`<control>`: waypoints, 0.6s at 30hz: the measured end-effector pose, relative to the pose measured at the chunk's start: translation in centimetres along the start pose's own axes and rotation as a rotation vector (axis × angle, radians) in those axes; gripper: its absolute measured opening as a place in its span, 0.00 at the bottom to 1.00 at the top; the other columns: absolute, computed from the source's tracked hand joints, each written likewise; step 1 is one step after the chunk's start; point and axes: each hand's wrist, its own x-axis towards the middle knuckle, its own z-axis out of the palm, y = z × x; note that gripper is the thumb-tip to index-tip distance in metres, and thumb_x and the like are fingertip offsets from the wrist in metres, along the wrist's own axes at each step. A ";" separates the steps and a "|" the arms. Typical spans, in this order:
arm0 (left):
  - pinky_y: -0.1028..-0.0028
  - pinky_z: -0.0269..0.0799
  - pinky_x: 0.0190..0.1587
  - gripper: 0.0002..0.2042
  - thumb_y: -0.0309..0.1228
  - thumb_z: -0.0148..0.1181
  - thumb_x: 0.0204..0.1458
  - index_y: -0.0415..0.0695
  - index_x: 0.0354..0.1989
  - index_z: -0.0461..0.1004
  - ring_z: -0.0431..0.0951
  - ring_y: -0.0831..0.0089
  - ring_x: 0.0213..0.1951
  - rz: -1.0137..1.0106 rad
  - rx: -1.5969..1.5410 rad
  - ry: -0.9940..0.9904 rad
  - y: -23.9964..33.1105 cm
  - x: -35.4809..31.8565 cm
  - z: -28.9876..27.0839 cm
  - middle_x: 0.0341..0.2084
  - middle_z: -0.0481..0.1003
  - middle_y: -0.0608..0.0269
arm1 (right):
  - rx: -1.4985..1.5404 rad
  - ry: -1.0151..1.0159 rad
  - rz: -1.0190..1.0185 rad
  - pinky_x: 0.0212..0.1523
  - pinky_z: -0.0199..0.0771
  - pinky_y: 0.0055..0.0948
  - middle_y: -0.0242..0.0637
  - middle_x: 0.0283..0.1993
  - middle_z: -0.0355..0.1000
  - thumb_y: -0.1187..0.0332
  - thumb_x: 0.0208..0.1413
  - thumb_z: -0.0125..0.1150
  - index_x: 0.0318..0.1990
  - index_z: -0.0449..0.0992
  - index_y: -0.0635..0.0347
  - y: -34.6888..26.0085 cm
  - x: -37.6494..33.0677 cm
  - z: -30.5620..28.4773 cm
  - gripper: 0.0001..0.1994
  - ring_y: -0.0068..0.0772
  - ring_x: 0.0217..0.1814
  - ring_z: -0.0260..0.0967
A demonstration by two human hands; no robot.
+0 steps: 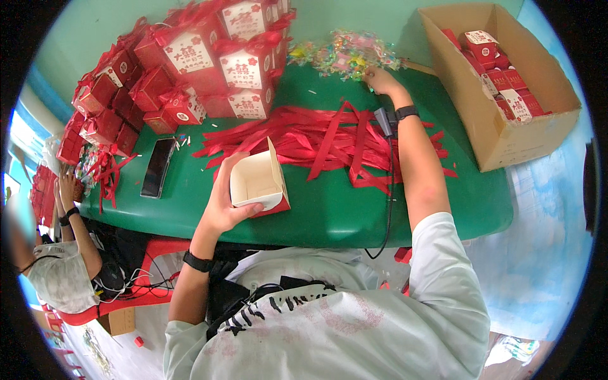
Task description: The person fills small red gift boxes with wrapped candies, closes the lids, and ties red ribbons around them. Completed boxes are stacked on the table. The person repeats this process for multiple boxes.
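My left hand (227,195) grips a small open gift box (258,178), its pale inside facing up and a strip of red showing at its base. The thumb lies over the near rim, and one flap stands up on the far side. My right hand (382,82) is stretched out to the near edge of a pile of wrapped candies (354,52) in shiny clear and coloured wrappers. Its fingers are curled down among the candies, and whatever they hold is hidden. Between the hands lies a heap of red ribbons (285,133) spread across the green table (304,218).
Finished red gift boxes (190,57) are stacked high at the back left. A phone (158,168) lies below them. On the right stands a cardboard carton (525,142) with red boxes inside. A black cable (391,190) hangs beside my right arm. Another person (63,272) sits at far left.
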 end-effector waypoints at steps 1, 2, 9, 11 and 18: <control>0.62 0.66 0.67 0.50 0.43 0.80 0.40 0.36 0.71 0.58 0.72 0.61 0.62 0.004 0.017 0.002 -0.3 -0.2 -0.1 0.57 0.71 0.52 | 0.108 -0.072 0.037 0.43 0.80 0.42 0.45 0.43 0.83 0.54 0.68 0.60 0.53 0.80 0.56 -0.5 0.0 -0.4 0.16 0.44 0.48 0.81; 0.61 0.66 0.67 0.51 0.43 0.80 0.40 0.37 0.71 0.57 0.72 0.61 0.62 0.029 -0.006 0.012 -0.6 0.1 0.0 0.58 0.70 0.51 | 0.093 0.005 0.010 0.41 0.79 0.39 0.41 0.41 0.81 0.52 0.68 0.60 0.53 0.80 0.56 0.7 0.4 -1.1 0.18 0.38 0.46 0.79; 0.61 0.67 0.67 0.53 0.39 0.81 0.39 0.38 0.73 0.54 0.73 0.62 0.62 0.004 -0.050 0.043 0.0 0.0 0.7 0.58 0.71 0.50 | 0.312 0.154 -0.370 0.32 0.72 0.26 0.24 0.41 0.76 0.45 0.70 0.60 0.56 0.78 0.53 -9.9 -3.5 -6.0 0.22 0.19 0.37 0.70; 0.61 0.68 0.66 0.52 0.38 0.82 0.39 0.38 0.72 0.55 0.74 0.62 0.61 -0.017 -0.033 0.010 0.2 0.2 0.4 0.57 0.72 0.51 | 0.347 0.080 -0.523 0.32 0.71 0.24 0.23 0.43 0.76 0.46 0.71 0.59 0.57 0.78 0.53 -14.4 -6.2 -7.1 0.21 0.17 0.36 0.68; 0.62 0.70 0.64 0.49 0.38 0.82 0.40 0.38 0.69 0.58 0.74 0.64 0.59 0.013 -0.021 -0.001 0.1 0.3 0.3 0.56 0.73 0.52 | 0.537 -0.132 -0.900 0.44 0.80 0.33 0.38 0.46 0.81 0.57 0.72 0.60 0.52 0.78 0.61 -26.5 -17.8 -5.2 0.15 0.30 0.42 0.79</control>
